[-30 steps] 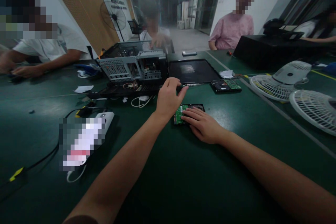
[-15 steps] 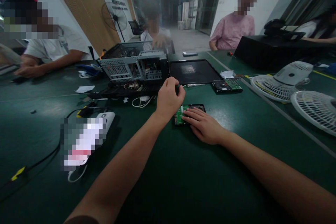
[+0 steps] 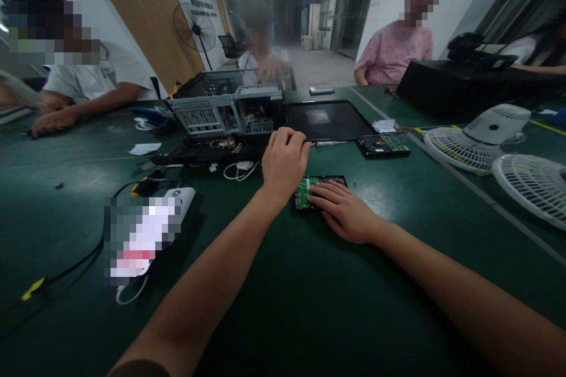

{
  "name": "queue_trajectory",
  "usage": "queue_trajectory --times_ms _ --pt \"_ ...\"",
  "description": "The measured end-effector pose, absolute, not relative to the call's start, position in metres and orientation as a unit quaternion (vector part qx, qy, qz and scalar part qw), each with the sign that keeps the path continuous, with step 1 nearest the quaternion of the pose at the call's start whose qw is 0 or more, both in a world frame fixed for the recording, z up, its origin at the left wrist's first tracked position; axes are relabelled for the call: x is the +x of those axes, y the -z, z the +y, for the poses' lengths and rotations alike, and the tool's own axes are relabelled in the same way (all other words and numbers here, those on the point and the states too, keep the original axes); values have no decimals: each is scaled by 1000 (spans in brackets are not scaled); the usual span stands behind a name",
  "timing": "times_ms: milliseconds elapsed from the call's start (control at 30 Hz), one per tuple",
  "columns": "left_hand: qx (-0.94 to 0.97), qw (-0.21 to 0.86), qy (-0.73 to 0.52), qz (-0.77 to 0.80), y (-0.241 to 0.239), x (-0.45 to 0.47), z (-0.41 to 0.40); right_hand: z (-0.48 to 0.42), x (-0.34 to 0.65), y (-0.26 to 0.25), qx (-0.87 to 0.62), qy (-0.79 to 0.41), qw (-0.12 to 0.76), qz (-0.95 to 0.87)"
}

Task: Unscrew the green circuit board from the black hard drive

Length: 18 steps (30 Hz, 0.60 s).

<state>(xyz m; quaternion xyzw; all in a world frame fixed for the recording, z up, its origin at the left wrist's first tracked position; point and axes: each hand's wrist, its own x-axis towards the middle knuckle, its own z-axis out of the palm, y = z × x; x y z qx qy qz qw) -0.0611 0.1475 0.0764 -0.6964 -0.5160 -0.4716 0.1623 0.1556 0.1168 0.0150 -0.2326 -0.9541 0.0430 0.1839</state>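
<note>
Circuit-board side up, a hard drive (image 3: pixel 304 193) lies on the green table in front of me. My right hand (image 3: pixel 342 206) rests flat over its right part, fingers stretched out, covering much of it. Raised just past the drive's left side is my left hand (image 3: pixel 285 156), fingers curled together with the back of the hand toward me. Whatever is in those fingers is hidden from view. A second hard drive (image 3: pixel 384 146) lies farther off to the right, beside a black flat panel (image 3: pixel 349 121).
An opened computer case (image 3: pixel 207 118) stands ahead on the left. A phone (image 3: pixel 148 235) on a white power bank (image 3: pixel 188 197) and a black cable (image 3: pixel 88 256) are left of my arm. White fan parts (image 3: pixel 490 129) lie right. Several people sit around the table.
My left hand has rotated at the wrist, and the dark thing seen between its fingertips is now out of sight. My right hand stays on the hard drive. The view has shifted slightly.
</note>
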Motion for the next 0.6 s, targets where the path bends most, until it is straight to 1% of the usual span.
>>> queue_trajectory --times_ms 600 --pt "-737 102 466 -478 -76 -57 147 117 155 -15 -235 -37 174 -956"
